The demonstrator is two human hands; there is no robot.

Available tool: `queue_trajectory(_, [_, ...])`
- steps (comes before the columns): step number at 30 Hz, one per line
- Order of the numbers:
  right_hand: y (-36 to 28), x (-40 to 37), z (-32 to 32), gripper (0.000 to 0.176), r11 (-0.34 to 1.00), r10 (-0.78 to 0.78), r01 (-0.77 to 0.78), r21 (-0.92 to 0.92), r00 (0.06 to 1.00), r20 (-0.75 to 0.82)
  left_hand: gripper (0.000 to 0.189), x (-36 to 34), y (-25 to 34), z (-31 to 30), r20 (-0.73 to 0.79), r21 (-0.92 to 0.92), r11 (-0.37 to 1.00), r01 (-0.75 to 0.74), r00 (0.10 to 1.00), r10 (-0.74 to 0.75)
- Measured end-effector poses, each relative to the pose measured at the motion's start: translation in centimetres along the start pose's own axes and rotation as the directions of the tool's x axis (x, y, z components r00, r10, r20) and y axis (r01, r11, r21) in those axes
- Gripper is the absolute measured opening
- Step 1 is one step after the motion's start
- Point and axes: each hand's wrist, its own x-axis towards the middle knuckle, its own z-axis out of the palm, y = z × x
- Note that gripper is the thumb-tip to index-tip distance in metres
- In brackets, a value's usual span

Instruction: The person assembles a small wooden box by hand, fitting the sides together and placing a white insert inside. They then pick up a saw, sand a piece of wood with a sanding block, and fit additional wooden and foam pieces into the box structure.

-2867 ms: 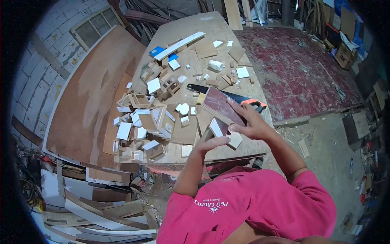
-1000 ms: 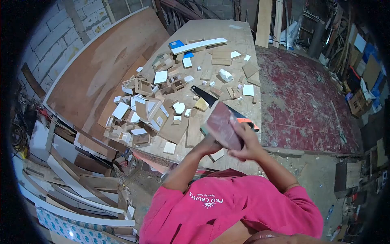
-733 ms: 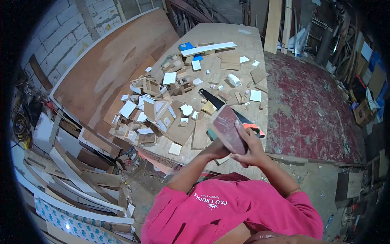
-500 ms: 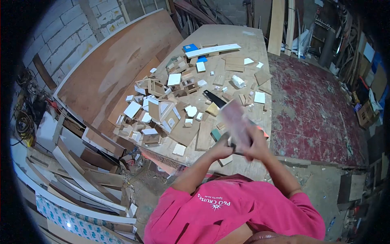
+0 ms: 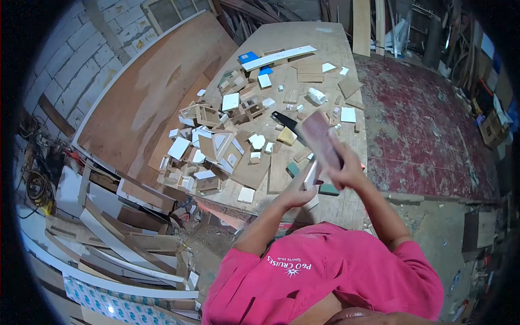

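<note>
My right hand (image 5: 348,165) grips a flat block with a reddish-brown face (image 5: 319,138), raised and tilted above the table's near part. My left hand (image 5: 299,195) is closed around a small white-faced piece (image 5: 312,174), just left of the block. Under and beside the block lies a saw with a black handle (image 5: 285,120); the block hides part of it. A green piece (image 5: 328,189) lies near my hands, and another green one (image 5: 293,169) rests to the left. A yellowish block (image 5: 287,136) sits by the saw.
Many small wooden and white box-like pieces (image 5: 231,102) cover the table's left side. A white bottle (image 5: 317,96) and a long white strip (image 5: 279,58) lie farther back. A large wooden panel (image 5: 146,97) leans at the left, with stacked boards (image 5: 122,238) below.
The white-faced piece in my left hand now shows clearly and stands apart from the block. The block has shifted slightly up against the table, and the whole view has shifted a little.
</note>
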Motion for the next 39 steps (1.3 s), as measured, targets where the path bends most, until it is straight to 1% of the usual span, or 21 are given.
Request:
queue_trajectory(3, [-0.2,-0.5,1.0,0.096,1.000,-0.008,0.008,-0.002,1.000,0.001,0.041,1.3,-1.2,-0.1,0.018,-0.007,1.000,0.029,0.999,-0.029])
queue_trajectory(4, [-1.6,-1.5,1.1,0.095,0.976,-0.101,0.126,-0.177,0.984,0.145,0.043,1.1,-0.9,-0.3,-0.057,0.099,0.994,-0.037,0.997,0.043])
queue_trajectory(5, [-3.4,-2.5,1.6,0.098,0.966,-0.189,0.210,-0.150,0.971,0.143,0.046,1.2,-0.4,-0.7,-0.018,0.109,0.982,-0.152,0.988,0.155])
queue_trajectory(7, [-2.3,-1.7,0.6,0.099,0.945,-0.158,0.210,-0.251,0.965,0.212,0.049,1.2,-1.0,-0.2,-0.071,0.056,0.993,-0.103,0.992,0.107])
queue_trajectory(9, [-0.2,0.7,0.0,0.098,0.986,-0.156,0.153,-0.063,0.986,-0.054,0.053,0.6,-1.3,0.8,-0.009,-0.452,0.886,-0.108,0.993,0.116])
queue_trajectory(10, [-0.3,1.1,-0.5,0.094,0.999,0.031,-0.027,0.044,0.996,-0.085,0.053,0.8,-1.4,0.9,-0.004,-0.455,0.885,-0.102,0.994,0.113])
queue_trajectory(13, [-1.0,0.2,0.7,0.097,0.985,-0.130,0.126,-0.120,0.991,-0.021,0.056,2.5,-1.5,0.2,-0.063,-0.183,0.971,-0.152,0.988,0.142])
queue_trajectory(14, [-2.1,-1.2,1.0,0.095,0.956,-0.154,0.173,-0.236,0.983,0.098,0.052,1.9,-1.4,-0.4,-0.048,0.028,0.998,-0.059,0.997,0.060])
queue_trajectory(15, [-3.1,-1.6,1.1,0.094,0.966,-0.198,0.208,-0.152,0.977,0.078,0.048,2.5,-1.4,-0.2,-0.120,0.191,0.943,-0.274,0.947,0.299])
queue_trajectory(17, [-1.1,-0.6,0.1,0.094,0.957,-0.211,0.219,-0.192,0.976,0.060,0.051,1.8,-2.0,-0.5,0.021,-0.169,0.983,-0.065,0.997,0.070])
queue_trajectory(19, [-0.3,1.2,-1.3,0.096,0.998,0.023,-0.027,-0.049,0.998,-0.066,0.051,1.1,-1.0,0.6,-0.008,-0.348,0.935,-0.070,0.997,0.071])
queue_trajectory(21, [0.5,1.2,-0.2,0.095,1.000,0.000,-0.001,-0.009,0.992,-0.130,0.051,0.8,-0.4,1.0,-0.039,-0.519,0.851,-0.076,0.997,0.066])
queue_trajectory(23, [-2.3,-1.3,0.2,0.094,0.970,-0.076,0.099,-0.224,0.991,0.109,0.051,1.3,0.2,-0.1,-0.066,-0.032,0.989,-0.147,0.987,0.144])
queue_trajectory(24, [-4.3,-2.3,0.5,0.094,0.974,-0.129,0.149,-0.169,0.984,0.123,0.051,2.3,-0.3,-0.1,-0.093,0.227,0.912,-0.342,0.925,0.370])
queue_trajectory(25, [-3.6,-1.9,0.4,0.094,0.974,-0.132,0.152,-0.168,0.984,0.121,0.051,2.3,-1.0,-0.3,-0.092,0.231,0.910,-0.343,0.924,0.372])
queue_trajectory(27, [-0.1,-0.9,0.1,0.094,0.975,-0.152,0.153,-0.160,0.988,0.020,0.055,1.4,-1.7,-0.1,0.010,-0.093,0.994,0.049,0.999,-0.048])
queue_trajectory(28, [1.8,0.3,-0.5,0.091,0.993,-0.049,0.041,-0.112,0.997,-0.066,0.061,0.9,-2.0,-0.3,0.116,-0.304,0.952,0.047,0.993,-0.013])
queue_trajectory(29, [0.9,1.3,-2.1,0.088,0.989,0.141,-0.143,-0.027,0.988,-0.068,0.060,0.1,1.0,0.3,0.046,-0.433,0.879,-0.199,0.969,0.242])
queue_trajectory(31, [3.1,1.4,-3.5,0.083,0.983,0.181,-0.178,0.053,0.982,-0.059,0.062,0.0,2.4,0.8,0.014,-0.579,0.772,-0.261,0.944,0.330])
queue_trajectory(34, [3.2,-0.1,-3.7,0.081,0.934,0.155,-0.139,0.328,0.988,-0.023,0.064,-0.5,2.7,-0.3,0.019,-0.663,0.726,-0.180,0.966,0.257])
queue_trajectory(39, [1.3,-1.6,-3.7,0.082,0.887,0.124,-0.142,0.440,0.990,0.069,0.060,-1.0,2.4,-0.3,0.026,-0.808,0.576,-0.127,0.968,0.250])
